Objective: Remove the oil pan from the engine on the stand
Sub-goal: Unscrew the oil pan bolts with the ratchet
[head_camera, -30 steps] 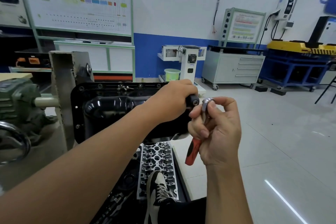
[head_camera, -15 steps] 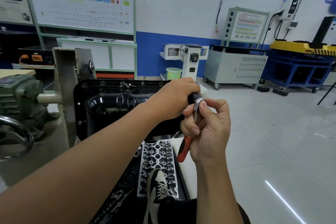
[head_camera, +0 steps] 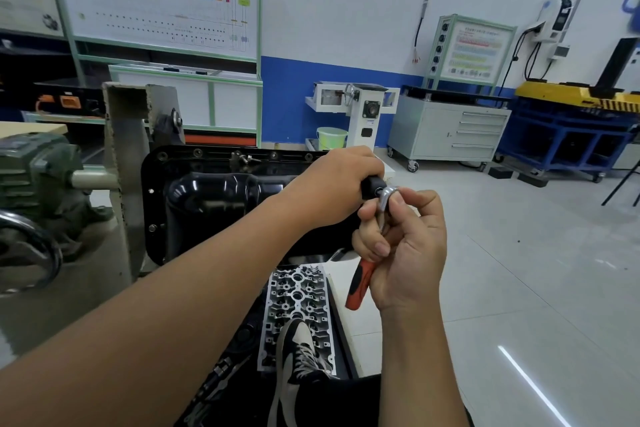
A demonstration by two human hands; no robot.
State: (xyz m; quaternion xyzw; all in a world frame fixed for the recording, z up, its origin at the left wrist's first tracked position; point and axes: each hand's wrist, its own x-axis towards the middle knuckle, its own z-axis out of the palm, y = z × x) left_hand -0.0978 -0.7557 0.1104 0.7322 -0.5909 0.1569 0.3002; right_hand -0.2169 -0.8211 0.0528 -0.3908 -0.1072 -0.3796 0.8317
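The left hand [head_camera: 341, 184] grips a black socket [head_camera: 372, 186] beside the oil pan [head_camera: 207, 198]; the right hand [head_camera: 405, 246] fingers pinch the ratchet [head_camera: 386, 199].

Left arm reaches forward, left hand [head_camera: 337, 184] curled in a fist. Right hand [head_camera: 405, 246] is raised beside it, fingers pinched.

Glossy black oil pan [head_camera: 207, 198], seated on the engine on the stand [head_camera: 126, 163], sump bulging toward the camera. Flat flange ringed with bolt holes, a few bolts visible along top and left edges. Right end hidden behind a forearm; lower edge just above a bare aluminium cylinder head [head_camera: 298, 302].
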